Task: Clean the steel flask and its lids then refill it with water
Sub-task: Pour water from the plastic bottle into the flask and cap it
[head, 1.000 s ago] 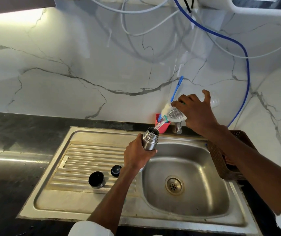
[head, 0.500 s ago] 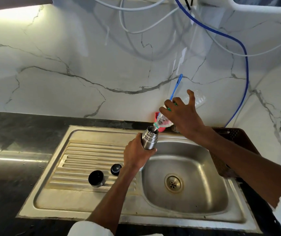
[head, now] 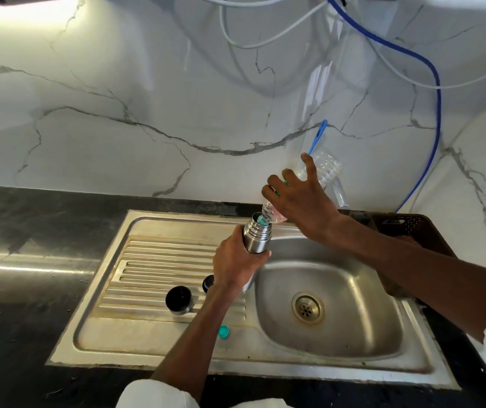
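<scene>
Head cam: left hand (head: 237,265) gripped ribbed steel flask (head: 255,237) over sink basin (head: 353,290) to catch spills, right hand (head: 300,198) clasped upended clear plastic bottle (head: 321,172), neck at flask's mouth.

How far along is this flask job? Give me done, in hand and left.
Done, by the look of it: both lids are off, the cup lid and stopper lying on the drainboard; whether they are washed cannot be told. In hand: the left hand holds the flask while the right hand tips a bottle into its mouth. Left: finish filling and fit both lids.
</scene>
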